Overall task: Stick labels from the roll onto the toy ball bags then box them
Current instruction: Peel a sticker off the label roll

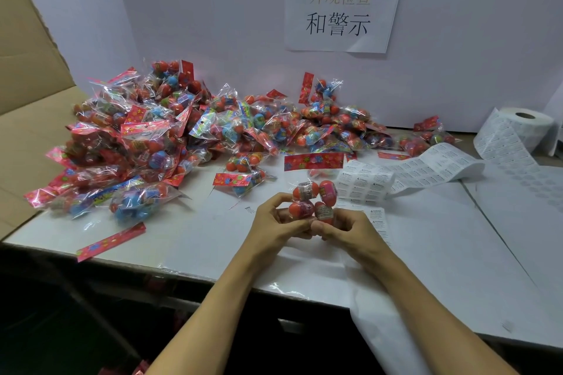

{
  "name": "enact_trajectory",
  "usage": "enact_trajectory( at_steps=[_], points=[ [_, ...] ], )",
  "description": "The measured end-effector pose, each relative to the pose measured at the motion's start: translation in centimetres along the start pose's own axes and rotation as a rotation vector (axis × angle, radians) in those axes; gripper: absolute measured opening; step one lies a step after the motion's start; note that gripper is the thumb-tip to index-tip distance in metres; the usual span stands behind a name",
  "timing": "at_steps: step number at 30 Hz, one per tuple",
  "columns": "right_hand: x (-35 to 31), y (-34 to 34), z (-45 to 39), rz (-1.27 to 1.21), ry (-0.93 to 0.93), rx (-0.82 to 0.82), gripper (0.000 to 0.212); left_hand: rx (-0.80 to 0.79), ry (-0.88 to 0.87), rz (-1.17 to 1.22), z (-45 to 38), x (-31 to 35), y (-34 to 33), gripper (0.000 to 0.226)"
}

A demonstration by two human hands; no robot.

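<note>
Both hands hold one clear toy ball bag [313,196] with several orange-red balls, lifted just above the white table [213,240] near its front edge. My left hand [275,224] grips its lower left side and my right hand [338,227] pinches its lower right side. The bag's red header card [313,160] stands up behind the balls. A strip of white warning labels [365,184] unrolls across the table from the label roll [525,128] at the far right. A large heap of toy ball bags [158,137] fills the left and back of the table.
An open cardboard box [33,76] stands at the left edge, beside the heap. A white wall panel with a paper sign [344,6] closes the back. Spent backing paper [390,323] hangs over the front edge at the right. A loose red header card [111,241] lies near the front left.
</note>
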State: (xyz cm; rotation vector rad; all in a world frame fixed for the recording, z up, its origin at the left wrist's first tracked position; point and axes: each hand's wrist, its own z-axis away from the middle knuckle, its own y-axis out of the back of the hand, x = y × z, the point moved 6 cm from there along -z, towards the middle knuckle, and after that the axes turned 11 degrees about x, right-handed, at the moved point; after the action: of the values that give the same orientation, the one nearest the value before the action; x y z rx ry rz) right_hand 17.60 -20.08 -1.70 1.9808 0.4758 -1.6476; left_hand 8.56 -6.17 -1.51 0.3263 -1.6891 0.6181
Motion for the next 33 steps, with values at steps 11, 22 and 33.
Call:
enact_trajectory(
  at_steps=[11, 22, 33],
  points=[
    [0.3, 0.6, -0.5, -0.115, -0.032, 0.023, 0.045, -0.087, 0.061, 0.007, 0.1, 0.2, -0.4, 0.034],
    [0.4, 0.9, -0.5, -0.199, -0.089, -0.067, 0.030, -0.192, 0.227, 0.134, 0.0, -0.1, 0.3, 0.024],
    [1.1, 5.4, -0.5, -0.189, -0.082, 0.248, 0.020, 0.184, 0.084, 0.265, -1.1, 1.2, 6.0, 0.015]
  ],
)
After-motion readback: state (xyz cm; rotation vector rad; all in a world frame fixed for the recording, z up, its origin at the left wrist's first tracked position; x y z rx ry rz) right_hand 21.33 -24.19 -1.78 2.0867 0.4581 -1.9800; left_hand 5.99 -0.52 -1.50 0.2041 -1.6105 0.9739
